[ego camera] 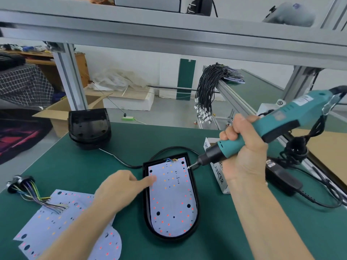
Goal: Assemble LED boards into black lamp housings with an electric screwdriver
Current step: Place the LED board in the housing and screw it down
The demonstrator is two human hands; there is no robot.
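Note:
A black lamp housing (195, 192) lies on the green mat with a white LED board (172, 199) seated inside it. My left hand (120, 190) reaches in from the left, and its extended finger presses the board's upper left part. My right hand (242, 149) grips a teal electric screwdriver (277, 121), tilted down to the left. A screw sits at the bit's tip (189, 167), right at the board's upper right edge.
Loose LED boards (56, 222) with a coloured wire harness (28, 190) lie at the front left. A stack of empty black housings (89, 128) stands at the back left. A white box (217, 177) and a black power adapter (283, 179) sit to the right.

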